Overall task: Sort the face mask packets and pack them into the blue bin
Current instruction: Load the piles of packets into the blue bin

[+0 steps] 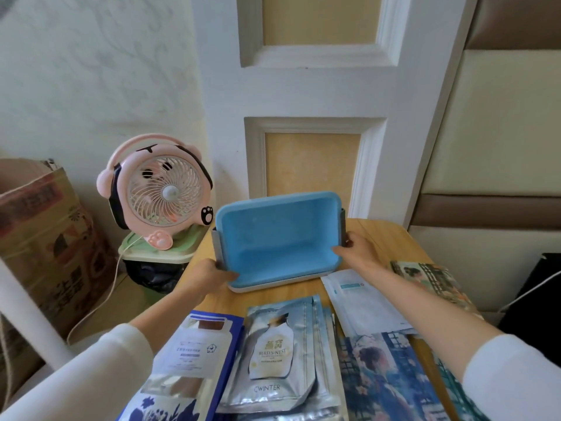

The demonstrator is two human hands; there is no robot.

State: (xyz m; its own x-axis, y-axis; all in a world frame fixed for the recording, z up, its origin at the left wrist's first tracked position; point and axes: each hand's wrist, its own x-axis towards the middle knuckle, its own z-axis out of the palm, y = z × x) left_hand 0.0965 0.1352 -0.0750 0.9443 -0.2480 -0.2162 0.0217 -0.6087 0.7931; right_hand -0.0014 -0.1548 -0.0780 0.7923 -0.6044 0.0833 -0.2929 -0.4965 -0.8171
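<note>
The blue bin (279, 238) is tipped on its side at the far end of the wooden table (391, 241), its empty inside facing me. My left hand (209, 273) grips its lower left edge and my right hand (355, 249) grips its right edge by the grey handle. Face mask packets lie in piles nearer to me: silver Bird's Nest packets (273, 354) in the middle, dark blue and white packets (188, 360) at the left, white packets (364, 302) at the right, and blue illustrated packets (385, 381) at the lower right.
A pink desk fan (158, 192) stands on a green lidded container (158, 253) left of the table, its cord hanging down. A cardboard box (42, 238) sits at the far left. Another illustrated packet (431, 281) lies at the table's right edge. A white panelled door is behind the table.
</note>
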